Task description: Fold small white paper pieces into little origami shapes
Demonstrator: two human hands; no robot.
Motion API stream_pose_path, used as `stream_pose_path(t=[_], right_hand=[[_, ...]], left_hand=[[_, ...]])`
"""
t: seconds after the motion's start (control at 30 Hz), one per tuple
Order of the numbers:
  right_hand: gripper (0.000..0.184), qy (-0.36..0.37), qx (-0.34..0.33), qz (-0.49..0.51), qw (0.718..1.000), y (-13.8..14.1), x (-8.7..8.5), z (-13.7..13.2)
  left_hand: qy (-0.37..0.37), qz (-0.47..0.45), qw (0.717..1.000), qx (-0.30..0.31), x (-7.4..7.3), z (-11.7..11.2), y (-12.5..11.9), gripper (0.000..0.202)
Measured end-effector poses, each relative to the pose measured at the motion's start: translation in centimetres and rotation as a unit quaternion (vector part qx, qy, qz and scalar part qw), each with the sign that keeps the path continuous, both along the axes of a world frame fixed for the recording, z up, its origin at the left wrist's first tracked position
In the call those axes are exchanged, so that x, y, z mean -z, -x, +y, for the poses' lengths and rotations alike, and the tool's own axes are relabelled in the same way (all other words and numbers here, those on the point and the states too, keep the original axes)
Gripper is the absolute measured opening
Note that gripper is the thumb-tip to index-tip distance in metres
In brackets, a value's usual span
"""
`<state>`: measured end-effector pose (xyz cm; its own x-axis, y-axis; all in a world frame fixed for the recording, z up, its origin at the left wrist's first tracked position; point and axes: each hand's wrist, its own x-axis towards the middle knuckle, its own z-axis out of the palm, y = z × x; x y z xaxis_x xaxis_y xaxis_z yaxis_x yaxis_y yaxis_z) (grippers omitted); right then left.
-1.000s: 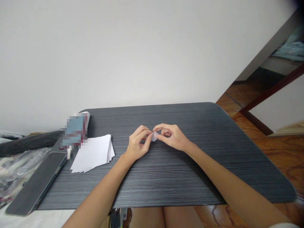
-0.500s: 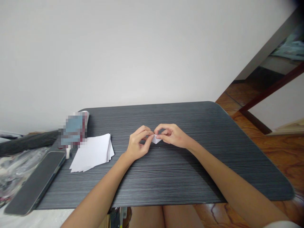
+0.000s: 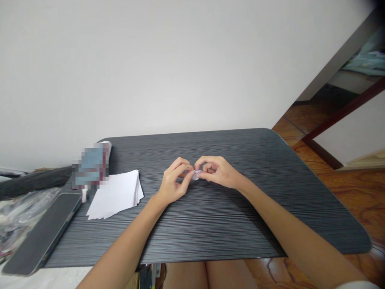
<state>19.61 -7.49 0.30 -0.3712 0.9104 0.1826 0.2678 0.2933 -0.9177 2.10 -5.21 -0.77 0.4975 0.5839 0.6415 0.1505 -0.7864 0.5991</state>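
Observation:
A small folded piece of white paper point(image 3: 196, 175) is pinched between my two hands, above the middle of the dark table. My left hand point(image 3: 177, 179) grips its left side with thumb and fingertips. On the other side, my right hand point(image 3: 217, 171) pinches the paper between thumb and index finger, the other fingers curled. The fingertips cover much of the paper, so its exact folded shape is hard to make out. To the left of my left hand lies a stack of white paper sheets point(image 3: 116, 194), slightly fanned out.
The dark ribbed table point(image 3: 210, 233) stands against a white wall point(image 3: 186, 68). A phone point(image 3: 43, 235) lies at its left edge, beside a small white object point(image 3: 84, 195) and a blurred-out item point(image 3: 92, 164). Clear plastic bags point(image 3: 24, 216) are farther left.
The folded paper has tilted between my fingers, and less of its white face shows below them. Both hands stay almost in place, still pinching it.

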Motion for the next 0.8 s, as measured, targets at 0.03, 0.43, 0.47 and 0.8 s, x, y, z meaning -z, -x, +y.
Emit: stream_pose_path(t=[0.03, 0.43, 0.47, 0.8], right_hand=[[0.016, -0.031, 0.012, -0.02, 0.999, 0.0, 0.0, 0.0], [0.014, -0.24, 0.047, -0.101, 0.964, 0.7, 0.2, -0.7], [0.014, -0.246, 0.05, -0.098, 0.963, 0.7, 0.2, -0.8], [0.011, -0.248, 0.052, -0.058, 0.966, 0.8, 0.3, -0.6]], left_hand=[[-0.017, 0.007, 1.0, -0.001, 0.0, 0.0, 0.0, 0.006], [-0.2, 0.063, 0.977, -0.048, 1.0, 0.0, 0.4, 0.018], [-0.207, 0.062, 0.975, -0.052, 1.0, 0.0, 0.5, 0.019], [-0.215, 0.033, 0.974, -0.065, 1.1, 0.0, 0.5, 0.016]])
